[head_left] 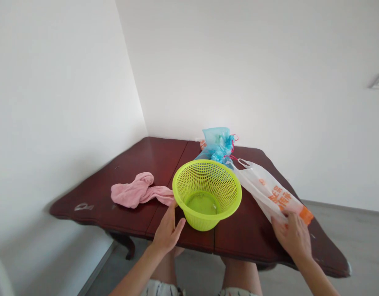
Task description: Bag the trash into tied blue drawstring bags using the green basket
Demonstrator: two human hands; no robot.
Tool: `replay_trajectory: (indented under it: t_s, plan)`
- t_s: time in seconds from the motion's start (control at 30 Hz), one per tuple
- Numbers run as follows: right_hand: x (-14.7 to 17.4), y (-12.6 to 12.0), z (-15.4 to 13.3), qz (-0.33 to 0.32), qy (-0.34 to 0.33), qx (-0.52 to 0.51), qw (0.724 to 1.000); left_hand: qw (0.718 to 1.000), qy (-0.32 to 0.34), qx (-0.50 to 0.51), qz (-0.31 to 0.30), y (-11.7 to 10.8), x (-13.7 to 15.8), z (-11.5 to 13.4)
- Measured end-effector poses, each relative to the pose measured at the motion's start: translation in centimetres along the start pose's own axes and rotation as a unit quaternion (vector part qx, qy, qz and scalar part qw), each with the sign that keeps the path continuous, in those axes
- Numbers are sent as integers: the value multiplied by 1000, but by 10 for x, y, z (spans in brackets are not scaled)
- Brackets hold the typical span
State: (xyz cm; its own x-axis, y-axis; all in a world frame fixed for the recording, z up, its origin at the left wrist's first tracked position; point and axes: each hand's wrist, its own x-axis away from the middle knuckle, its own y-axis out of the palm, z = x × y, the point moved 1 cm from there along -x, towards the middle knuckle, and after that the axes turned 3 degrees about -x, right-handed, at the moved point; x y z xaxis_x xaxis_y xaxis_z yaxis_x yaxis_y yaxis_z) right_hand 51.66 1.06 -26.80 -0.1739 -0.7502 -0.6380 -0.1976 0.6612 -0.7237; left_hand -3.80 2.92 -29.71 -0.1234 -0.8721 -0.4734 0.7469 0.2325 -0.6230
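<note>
A lime-green plastic basket (pixel 199 222) with perforated sides stands upright near the table's front edge, with a few small dark bits and a pale speck on its bottom. My left hand (pixel 168 230) is at its left side, thumb spread from the fingers; whether the fingertips touch the rim or the cloth is unclear. Beside that hand lies a crumpled pink cloth (pixel 132 193). On the right, a white plastic bag (pixel 263 185) with orange print lies flattened, handles toward the back. My right hand (pixel 292 234) grips its near end, fingers bent over the plastic.
Behind the basket sit blue translucent bags (pixel 218 144) with red ties, and something orange partly hidden beside them. The dark red wooden table (pixel 164 152) has a curved edge and meets white walls at the left and back. My legs are under its front edge.
</note>
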Motion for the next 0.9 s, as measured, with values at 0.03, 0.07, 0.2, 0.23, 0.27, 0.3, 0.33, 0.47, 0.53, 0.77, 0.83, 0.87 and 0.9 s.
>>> replay_trajectory:
  t_s: [0.03, 0.07, 0.2, 0.23, 0.27, 0.3, 0.33, 0.47, 0.53, 0.77, 0.83, 0.87, 0.9]
  plan:
    - [-2, -3, -7, -11, -41, 1, 999, 1000, -4, 28, 8, -3, -2, 3]
    - [-5, -7, -14, -19, -67, 7, 998, 998, -9, 56, 19, -8, -4, 5]
    - [-33, -17, -34, 1, -80, 0, 997, 992, -48, 96, 73, -38, -30, 4]
    - [-43, -16, -36, 4, -77, -9, 997, 992, -53, 81, 80, -48, -40, 0]
    - [-53, -14, -38, 3, -75, -19, 997, 993, -53, 61, 81, -57, -50, -5]
    - [-62, -11, -38, -3, -76, -27, 997, 995, -47, 39, 77, -65, -60, -11]
    - [-69, -7, -38, -10, -76, -32, 997, 997, -38, 16, 69, -70, -69, -17]
    - [-72, 18, -32, -41, -66, -23, 997, 999, -12, -40, 31, -66, -81, -49]
    - [-61, 31, -26, -54, -36, 2, 998, 998, -3, -55, 5, -52, -76, -63]
    - [-22, 63, 5, -138, 80, 22, 987, 996, -3, -85, -18, -33, -62, -87]
    - [-16, 66, 8, -134, 91, 25, 986, 997, -12, -72, -17, -34, -60, -86]
    - [-14, 67, 7, -125, 100, 33, 987, 998, -16, -65, -19, -34, -59, -85]
    - [-13, 66, 6, -114, 110, 41, 987, 998, -21, -57, -16, -34, -59, -83]
